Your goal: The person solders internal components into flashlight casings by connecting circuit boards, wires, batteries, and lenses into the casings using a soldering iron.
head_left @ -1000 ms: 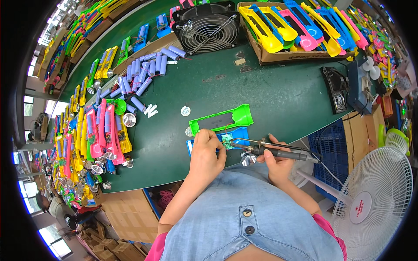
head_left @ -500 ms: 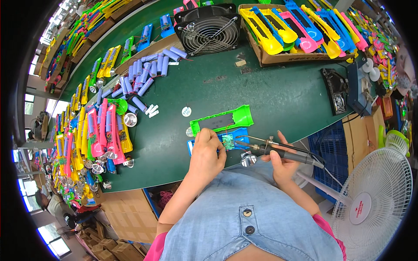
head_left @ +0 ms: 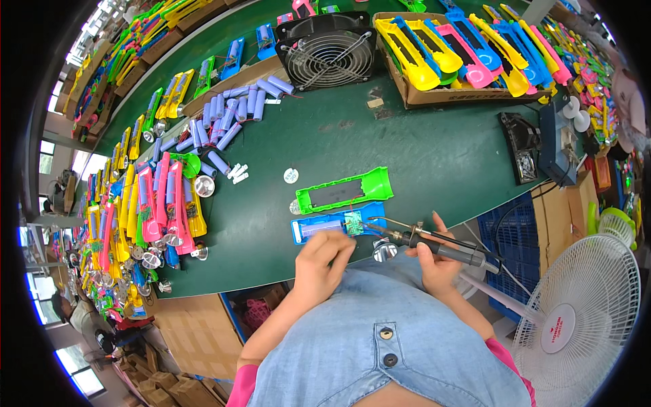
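A blue flashlight shell (head_left: 302, 237) lies at the table's near edge. It holds a lilac battery cell (head_left: 321, 228) and a small green circuit board (head_left: 353, 222). My left hand (head_left: 323, 266) is at the shell's near side with its fingers pinched together; whatever lies between them is too small to make out. Gripped in my right hand (head_left: 437, 266) is a soldering iron (head_left: 444, 251) with a thin metal feed tube, its tip pointing left at the board's right end. A shiny reflector cup (head_left: 385, 249) sits below the tip. Just beyond lies a green flashlight shell (head_left: 349, 192).
Loose battery cells (head_left: 220, 122) and assembled pink and yellow shells (head_left: 178, 203) crowd the left. A black fan (head_left: 327, 57) and a cardboard box (head_left: 461, 97) of coloured shells stand at the back. A blue soldering station (head_left: 559, 149) is at right, above a white fan (head_left: 576, 298).
My left hand has drawn back toward me, uncovering the battery cell in the blue shell. The soldering iron has shifted slightly nearer to me, still in my right hand.
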Available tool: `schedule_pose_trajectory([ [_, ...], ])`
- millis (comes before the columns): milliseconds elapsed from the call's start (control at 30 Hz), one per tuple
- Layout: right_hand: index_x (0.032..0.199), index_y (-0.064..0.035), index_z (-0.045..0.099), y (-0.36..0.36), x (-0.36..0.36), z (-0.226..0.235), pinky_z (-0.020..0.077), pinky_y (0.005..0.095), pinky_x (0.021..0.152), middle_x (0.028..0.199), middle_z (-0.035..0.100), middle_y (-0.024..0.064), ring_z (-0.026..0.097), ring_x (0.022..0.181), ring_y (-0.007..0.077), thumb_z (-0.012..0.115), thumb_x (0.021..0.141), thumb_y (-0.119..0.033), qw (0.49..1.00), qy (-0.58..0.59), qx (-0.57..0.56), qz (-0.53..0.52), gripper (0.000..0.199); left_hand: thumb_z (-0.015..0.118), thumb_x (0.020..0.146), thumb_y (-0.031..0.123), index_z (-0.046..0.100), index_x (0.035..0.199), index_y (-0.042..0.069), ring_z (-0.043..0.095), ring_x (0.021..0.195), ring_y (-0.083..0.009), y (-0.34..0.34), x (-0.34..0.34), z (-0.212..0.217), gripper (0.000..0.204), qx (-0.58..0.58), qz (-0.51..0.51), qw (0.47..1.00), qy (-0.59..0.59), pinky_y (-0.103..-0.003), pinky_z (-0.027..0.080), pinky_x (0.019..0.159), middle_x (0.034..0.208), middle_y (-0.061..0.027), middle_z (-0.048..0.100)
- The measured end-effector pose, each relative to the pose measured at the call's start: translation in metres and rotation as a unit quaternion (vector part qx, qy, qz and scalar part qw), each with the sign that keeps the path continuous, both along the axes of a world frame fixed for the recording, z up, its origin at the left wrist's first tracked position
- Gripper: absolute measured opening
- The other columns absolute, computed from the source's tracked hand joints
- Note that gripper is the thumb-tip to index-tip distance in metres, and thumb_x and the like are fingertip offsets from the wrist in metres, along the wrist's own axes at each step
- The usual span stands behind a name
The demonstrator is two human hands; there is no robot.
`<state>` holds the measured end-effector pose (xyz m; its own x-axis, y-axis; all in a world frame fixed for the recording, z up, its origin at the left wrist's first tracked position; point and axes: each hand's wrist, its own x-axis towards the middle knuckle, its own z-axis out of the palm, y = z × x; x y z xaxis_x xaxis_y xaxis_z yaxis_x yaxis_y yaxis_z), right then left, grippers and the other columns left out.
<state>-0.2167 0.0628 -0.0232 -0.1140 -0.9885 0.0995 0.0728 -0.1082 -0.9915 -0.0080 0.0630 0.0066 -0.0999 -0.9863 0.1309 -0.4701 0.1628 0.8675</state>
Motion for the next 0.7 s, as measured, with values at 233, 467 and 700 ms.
schedule_pose_trajectory([
  [233, 0.099, -0.0011, 0.054, 0.000, 0.001, -0.005, 0.0167, 0.0484, 0.107, 0.076, 0.066, 0.0066, 0.065, 0.074, 0.0136, 0.059, 0.078, 0.000, 0.999, -0.007, 0.022, 0.026, 0.022, 0.056, 0.068, 0.010, 0.063, 0.091, 0.006, 0.052, 0.100, -0.0232, 0.022, 0.051, 0.009, 0.024, -0.144, -0.170, 0.883, -0.413, -0.035, 0.044, 0.078, 0.104, -0.0061, 0.057],
  [467, 0.098, -0.0018, 0.056, 0.000, 0.004, -0.002, 0.0174, 0.0482, 0.106, 0.074, 0.066, 0.0055, 0.064, 0.075, 0.0126, 0.062, 0.077, -0.001, 1.000, -0.013, 0.005, 0.010, 0.022, 0.059, 0.070, 0.011, 0.061, 0.090, 0.004, 0.054, 0.096, -0.0209, 0.005, 0.063, -0.004, 0.022, -0.261, -0.212, 0.861, -0.381, -0.031, 0.043, 0.076, 0.107, -0.0100, 0.056],
  [700, 0.096, -0.0021, 0.058, 0.002, 0.002, -0.002, 0.0172, 0.0483, 0.107, 0.075, 0.066, 0.0057, 0.064, 0.074, 0.0130, 0.063, 0.076, -0.001, 1.000, -0.009, 0.006, 0.004, 0.021, 0.070, 0.061, 0.002, 0.066, 0.083, 0.007, 0.055, 0.070, -0.0197, -0.010, 0.010, -0.018, 0.023, -0.230, 0.027, 0.963, -0.139, -0.031, 0.040, 0.063, 0.076, -0.0031, 0.057],
])
